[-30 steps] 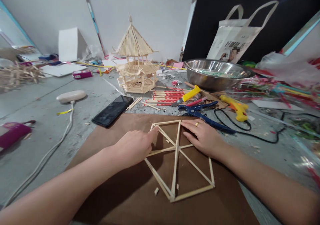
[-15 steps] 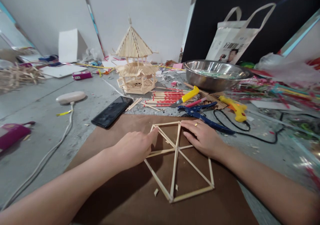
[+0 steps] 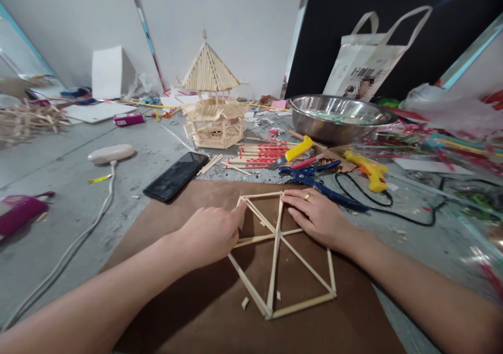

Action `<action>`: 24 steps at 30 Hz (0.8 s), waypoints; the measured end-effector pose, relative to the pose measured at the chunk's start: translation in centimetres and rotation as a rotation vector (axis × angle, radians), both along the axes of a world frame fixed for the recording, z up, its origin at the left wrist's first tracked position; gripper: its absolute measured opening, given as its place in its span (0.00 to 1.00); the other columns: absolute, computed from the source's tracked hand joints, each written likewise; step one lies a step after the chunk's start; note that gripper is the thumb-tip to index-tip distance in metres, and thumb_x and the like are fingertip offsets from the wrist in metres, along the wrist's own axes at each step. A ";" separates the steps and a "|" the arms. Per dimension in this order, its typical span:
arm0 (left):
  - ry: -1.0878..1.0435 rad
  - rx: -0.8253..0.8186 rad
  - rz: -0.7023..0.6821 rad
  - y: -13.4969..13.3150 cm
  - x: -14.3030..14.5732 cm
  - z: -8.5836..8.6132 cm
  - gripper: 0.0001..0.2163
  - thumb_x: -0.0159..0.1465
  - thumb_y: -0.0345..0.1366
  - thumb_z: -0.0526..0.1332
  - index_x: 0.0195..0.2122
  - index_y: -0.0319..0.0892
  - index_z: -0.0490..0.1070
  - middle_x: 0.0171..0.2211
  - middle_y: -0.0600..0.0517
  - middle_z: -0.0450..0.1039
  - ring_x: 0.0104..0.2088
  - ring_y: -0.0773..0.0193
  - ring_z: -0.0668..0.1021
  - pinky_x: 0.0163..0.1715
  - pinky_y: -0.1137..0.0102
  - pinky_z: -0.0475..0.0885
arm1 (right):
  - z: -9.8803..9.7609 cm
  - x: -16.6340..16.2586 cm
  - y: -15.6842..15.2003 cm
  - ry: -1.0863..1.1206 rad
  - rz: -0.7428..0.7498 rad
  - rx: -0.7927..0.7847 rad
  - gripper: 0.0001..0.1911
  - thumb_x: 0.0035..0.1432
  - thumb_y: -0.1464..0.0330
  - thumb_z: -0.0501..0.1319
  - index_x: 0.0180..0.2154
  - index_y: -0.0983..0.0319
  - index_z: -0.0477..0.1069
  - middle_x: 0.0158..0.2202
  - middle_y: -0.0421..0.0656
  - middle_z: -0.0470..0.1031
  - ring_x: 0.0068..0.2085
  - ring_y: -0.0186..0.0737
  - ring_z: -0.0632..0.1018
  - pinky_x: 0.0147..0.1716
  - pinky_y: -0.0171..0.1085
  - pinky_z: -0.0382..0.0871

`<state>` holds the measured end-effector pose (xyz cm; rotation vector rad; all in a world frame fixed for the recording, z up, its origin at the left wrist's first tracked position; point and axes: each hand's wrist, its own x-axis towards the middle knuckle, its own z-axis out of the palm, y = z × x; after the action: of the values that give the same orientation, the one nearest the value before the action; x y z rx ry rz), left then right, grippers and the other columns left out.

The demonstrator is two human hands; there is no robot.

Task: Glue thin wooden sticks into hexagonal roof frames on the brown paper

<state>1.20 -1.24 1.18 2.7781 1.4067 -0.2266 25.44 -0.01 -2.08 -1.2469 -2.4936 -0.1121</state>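
A six-sided frame of thin wooden sticks (image 3: pixel 276 270), with spokes meeting at its middle, lies on a brown sheet (image 3: pixel 188 312). My left hand (image 3: pixel 216 233) is closed at the frame's upper left corner, its index finger on the joint and the other fingers curled by the left edge. At the upper right, my right hand (image 3: pixel 316 212) is open. Its fingertips rest on the far corner, its thumb is apart, and a ring shows on one finger. The hand covers part of the frame's right side. Small stick offcuts (image 3: pixel 245 303) lie inside and beside the frame.
Beyond the sheet lie a phone (image 3: pixel 176 177), red-marked sticks (image 3: pixel 255 156), a yellow-handled knife (image 3: pixel 298 148), blue pliers (image 3: pixel 322 186) and a yellow glue gun (image 3: pixel 369 170) with a black cord. Behind stand a stick pagoda model (image 3: pixel 212 76) and a metal basin (image 3: pixel 338 126).
Hardly anything differs. Both hands stay at the same corners, and the frame has shifted only very slightly under them.
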 end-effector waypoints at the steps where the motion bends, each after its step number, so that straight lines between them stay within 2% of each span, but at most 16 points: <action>1: -0.002 -0.007 0.007 0.0 0.0 0.0 0.23 0.55 0.33 0.45 0.54 0.41 0.47 0.25 0.48 0.72 0.25 0.57 0.75 0.22 0.69 0.65 | 0.0 0.0 0.0 0.002 0.001 -0.003 0.15 0.55 0.69 0.49 0.43 0.63 0.66 0.45 0.44 0.69 0.43 0.39 0.68 0.43 0.42 0.62; 13: -0.013 -0.041 0.056 -0.1 0.1 0.2 0.20 0.55 0.33 0.46 0.51 0.41 0.52 0.27 0.47 0.72 0.26 0.57 0.75 0.23 0.68 0.65 | 0.1 0.0 0.0 -0.001 0.000 0.005 0.16 0.54 0.70 0.49 0.45 0.64 0.66 0.46 0.43 0.69 0.41 0.39 0.69 0.43 0.42 0.63; 24: 0.005 -0.009 0.084 -0.1 0.3 0.1 0.22 0.57 0.34 0.45 0.54 0.42 0.48 0.27 0.47 0.72 0.27 0.57 0.75 0.25 0.68 0.66 | 0.1 -0.1 0.0 -0.018 -0.001 0.004 0.17 0.55 0.69 0.49 0.45 0.64 0.66 0.46 0.43 0.69 0.41 0.39 0.69 0.42 0.42 0.63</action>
<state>1.46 -1.37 1.27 2.7059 1.5148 -0.2375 25.38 0.02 -1.99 -1.2510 -2.5066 -0.1289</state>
